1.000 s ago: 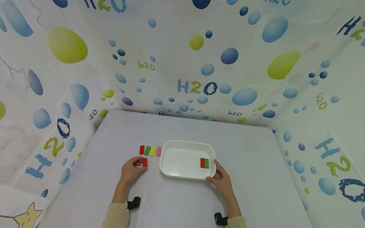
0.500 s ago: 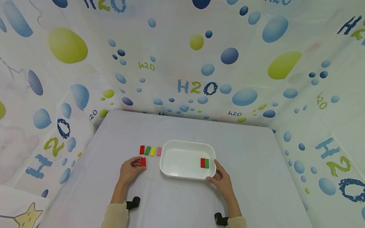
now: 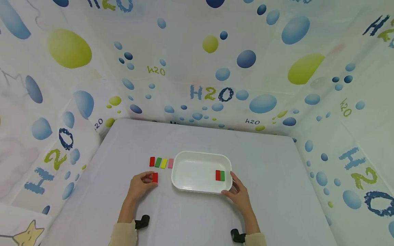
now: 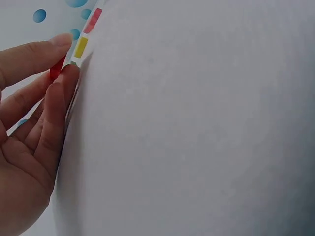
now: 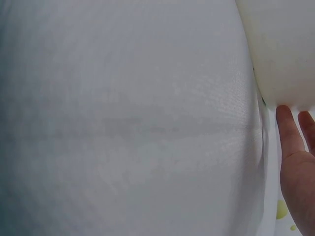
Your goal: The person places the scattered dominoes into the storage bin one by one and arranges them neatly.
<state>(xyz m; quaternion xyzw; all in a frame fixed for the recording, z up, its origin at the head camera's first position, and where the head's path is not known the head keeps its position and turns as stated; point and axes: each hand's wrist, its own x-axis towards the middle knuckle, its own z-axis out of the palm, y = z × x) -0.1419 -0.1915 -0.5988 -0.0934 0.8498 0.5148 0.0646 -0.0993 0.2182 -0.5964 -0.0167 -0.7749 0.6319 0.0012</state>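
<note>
In the head view my left hand (image 3: 140, 186) pinches a small red tile (image 3: 155, 177) between thumb and fingers, left of a white tray (image 3: 194, 174). The left wrist view shows the same red tile (image 4: 57, 69) partly hidden by the fingers. Just beyond that hand lie a red tile (image 3: 152, 161), a green tile (image 3: 158, 162), a yellow tile (image 3: 164, 163) and a pink tile (image 3: 170, 163) in a row. My right hand (image 3: 241, 196) grips the tray's near right corner, thumb on the front side and fingers along the right side.
Inside the tray, at its right end, a red tile (image 3: 218, 175) and a green tile (image 3: 222, 175) lie side by side. A white cloth (image 3: 261, 164) covers the table. Printed curtains (image 3: 172, 44) stand behind and on both sides.
My left hand has drawn slightly left and toward me with the red tile. The right hand keeps its place on the tray. The head view has shifted a little.
</note>
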